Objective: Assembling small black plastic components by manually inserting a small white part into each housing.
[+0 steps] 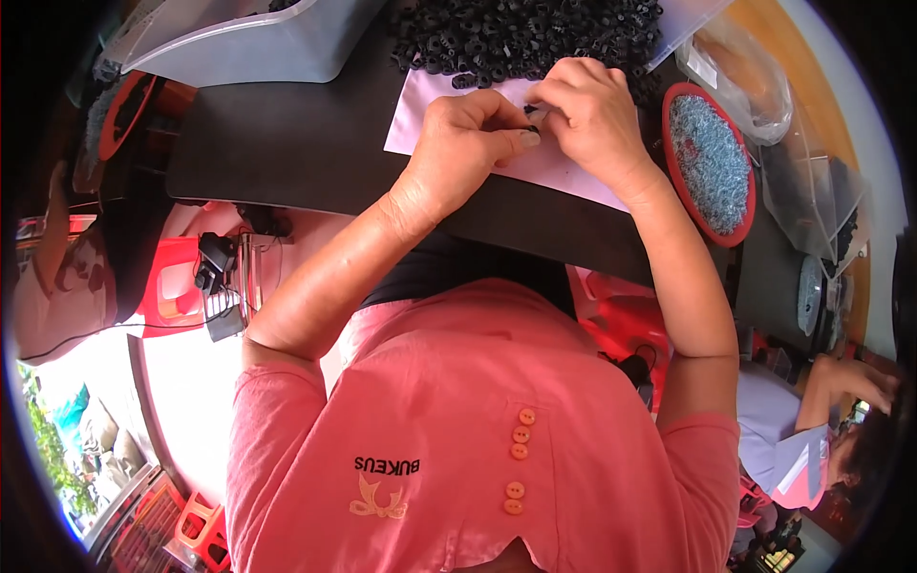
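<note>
My left hand [461, 143] pinches a small black plastic part [532, 129] between thumb and forefinger, above a pale pink sheet [413, 119] on the dark table. Close beside it, the fingers of my right hand [592, 119] are bent together in a pinch near the same part. Whatever lies between those right fingertips is too small and hidden to name. Just beyond both hands, a heap of similar black plastic parts [535, 38] covers the far end of the sheet.
A grey plastic bin [258, 53] stands at the far left of the table [277, 143]. To the right is a red bowl [671, 181] full of small bluish pieces, with clear plastic bags [755, 95] beside it. Other people sit at the left and right edges.
</note>
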`<state>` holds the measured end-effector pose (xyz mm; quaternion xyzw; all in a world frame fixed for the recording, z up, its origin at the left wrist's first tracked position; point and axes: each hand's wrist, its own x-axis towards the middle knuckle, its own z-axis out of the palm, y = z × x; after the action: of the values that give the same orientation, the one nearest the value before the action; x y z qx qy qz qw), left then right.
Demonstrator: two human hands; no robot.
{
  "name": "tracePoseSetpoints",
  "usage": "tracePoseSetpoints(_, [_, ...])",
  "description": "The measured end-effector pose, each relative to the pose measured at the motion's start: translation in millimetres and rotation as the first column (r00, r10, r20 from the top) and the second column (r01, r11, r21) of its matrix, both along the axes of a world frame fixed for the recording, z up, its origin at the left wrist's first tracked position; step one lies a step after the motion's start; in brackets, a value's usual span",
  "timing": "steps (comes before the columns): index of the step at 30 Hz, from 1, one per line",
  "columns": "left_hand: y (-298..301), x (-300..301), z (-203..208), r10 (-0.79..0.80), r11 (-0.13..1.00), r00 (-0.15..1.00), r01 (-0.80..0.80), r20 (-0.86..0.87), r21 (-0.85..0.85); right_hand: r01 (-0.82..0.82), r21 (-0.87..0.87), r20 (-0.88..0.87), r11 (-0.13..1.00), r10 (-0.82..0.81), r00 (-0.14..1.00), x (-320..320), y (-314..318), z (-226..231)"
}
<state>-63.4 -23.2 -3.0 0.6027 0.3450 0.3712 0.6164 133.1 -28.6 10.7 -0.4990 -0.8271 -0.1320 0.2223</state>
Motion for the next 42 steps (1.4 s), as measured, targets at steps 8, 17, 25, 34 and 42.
tracePoseSetpoints(8, [-1.5,-0.2,3.1,0.052,0.997,0.998,-0.050,0.038,-0.060,0.009,0.088,-0.018,0.996,-0.008,1.000,-6.7,-6.4,-14.2])
tracePoseSetpoints(17, [-0.5,-0.6,5.6,0.101,0.992,0.990,-0.093,0.095,-0.090,-0.425,-0.395,-0.891,0.815,-0.228,0.393,-16.3,-25.1,20.9])
tracePoseSetpoints(25, [-1.3,-0.5,5.1,0.099,0.994,0.988,-0.092,0.120,-0.064,-0.411,-0.365,-0.904,0.835,-0.212,0.372,-18.2,-25.6,21.2])
tracePoseSetpoints(34, [-2.1,-1.1,6.2,0.095,0.995,0.988,-0.094,0.123,-0.015,-0.323,-0.307,-0.809,0.895,-0.067,0.584,-23.9,-24.4,26.7])
tracePoseSetpoints(42, [-1.9,-1.4,6.3,0.128,0.991,0.985,-0.124,0.114,-0.039,-0.197,-0.191,-0.737,0.961,-0.008,0.676,-34.4,-31.9,26.5])
